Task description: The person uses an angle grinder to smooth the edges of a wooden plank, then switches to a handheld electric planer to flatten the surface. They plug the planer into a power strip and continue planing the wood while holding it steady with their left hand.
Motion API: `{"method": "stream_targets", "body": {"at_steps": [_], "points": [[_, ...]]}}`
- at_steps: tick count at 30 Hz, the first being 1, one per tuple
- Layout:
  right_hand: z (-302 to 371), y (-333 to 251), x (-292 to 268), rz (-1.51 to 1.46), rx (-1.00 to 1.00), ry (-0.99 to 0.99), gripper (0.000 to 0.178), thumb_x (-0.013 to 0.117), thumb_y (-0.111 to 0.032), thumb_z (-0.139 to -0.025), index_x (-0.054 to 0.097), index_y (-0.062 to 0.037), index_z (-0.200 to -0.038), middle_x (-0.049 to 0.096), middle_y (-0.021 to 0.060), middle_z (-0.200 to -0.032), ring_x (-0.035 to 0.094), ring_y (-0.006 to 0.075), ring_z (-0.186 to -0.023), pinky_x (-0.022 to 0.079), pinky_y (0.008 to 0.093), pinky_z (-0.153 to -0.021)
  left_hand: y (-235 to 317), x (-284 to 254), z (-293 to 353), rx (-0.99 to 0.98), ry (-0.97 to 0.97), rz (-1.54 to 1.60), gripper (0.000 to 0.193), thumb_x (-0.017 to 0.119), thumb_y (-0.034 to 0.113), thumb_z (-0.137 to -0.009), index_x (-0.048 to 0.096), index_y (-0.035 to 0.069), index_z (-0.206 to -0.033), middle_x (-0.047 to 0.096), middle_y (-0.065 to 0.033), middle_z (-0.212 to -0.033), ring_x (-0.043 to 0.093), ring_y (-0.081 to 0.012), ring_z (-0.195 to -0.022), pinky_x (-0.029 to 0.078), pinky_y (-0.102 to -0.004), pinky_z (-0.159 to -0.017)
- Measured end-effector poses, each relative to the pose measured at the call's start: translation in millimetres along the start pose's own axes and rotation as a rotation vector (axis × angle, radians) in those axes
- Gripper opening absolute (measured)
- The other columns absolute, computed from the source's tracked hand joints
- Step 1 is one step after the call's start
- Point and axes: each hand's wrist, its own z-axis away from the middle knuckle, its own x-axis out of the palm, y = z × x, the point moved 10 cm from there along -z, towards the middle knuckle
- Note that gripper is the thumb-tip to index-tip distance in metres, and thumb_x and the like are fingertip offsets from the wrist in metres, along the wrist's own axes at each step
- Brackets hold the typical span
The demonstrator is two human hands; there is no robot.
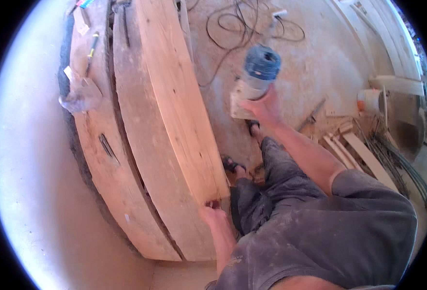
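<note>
A long pale wooden plank (184, 111) runs along the right side of the workbench, from the far end toward me. At its near end is my left hand (214, 212), with its fingers curled against the board's end; the fingertips are partly hidden. Off to the right, my right hand (266, 106) grips a router (254, 77) with a blue motor top and a pale, squarish base. The router is held up over the floor, apart from the plank, and is slightly blurred.
The workbench (141, 121) of thick boards has a long gap. On it lie a hammer (122, 24), a yellow-and-black handled tool (93, 46), a clear plastic bag (83, 94) and a small metal piece (107, 145). Cable (242, 29) coils on the floor; wood offcuts (363, 150) lie right.
</note>
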Motion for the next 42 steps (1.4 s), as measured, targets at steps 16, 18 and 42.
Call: {"method": "stream_targets", "body": {"at_steps": [16,18,42], "points": [[159,-37,86,0.273,-0.742,0.043,0.068,0.084,-0.019,-0.071,0.055,-0.0054,-0.130,0.058,0.0164,-0.129,0.061,0.0366,-0.115,0.051,0.0442,-0.098,86,274,94,1.403,-1.118,-1.483,0.083,0.074,0.015,-0.077,0.041,0.011,-0.153,0.044,-0.0167,-0.157,0.023,-0.0408,-0.153,0.018,-0.0548,-0.124],[171,-25,88,0.255,-0.718,0.013,0.068,0.084,-0.022,-0.071,0.056,-0.0053,-0.131,0.058,0.0168,-0.128,0.060,0.0372,-0.115,0.049,0.0442,-0.100,76,265,85,1.423,-1.154,-1.546,0.082,0.074,0.019,-0.077,0.043,0.015,-0.153,0.046,-0.0148,-0.156,0.023,-0.0404,-0.154,0.016,-0.0569,-0.123],[195,14,77,-0.166,-0.570,-0.150,0.074,0.087,-0.021,-0.072,0.048,-0.0087,-0.134,0.061,0.0155,-0.125,0.061,0.0381,-0.116,0.050,0.0476,-0.097,57,222,56,1.482,-1.102,-1.625,0.072,0.073,0.049,-0.082,0.057,0.016,-0.143,0.046,-0.0070,-0.157,0.029,-0.0323,-0.152,0.017,-0.0496,-0.124]]}}
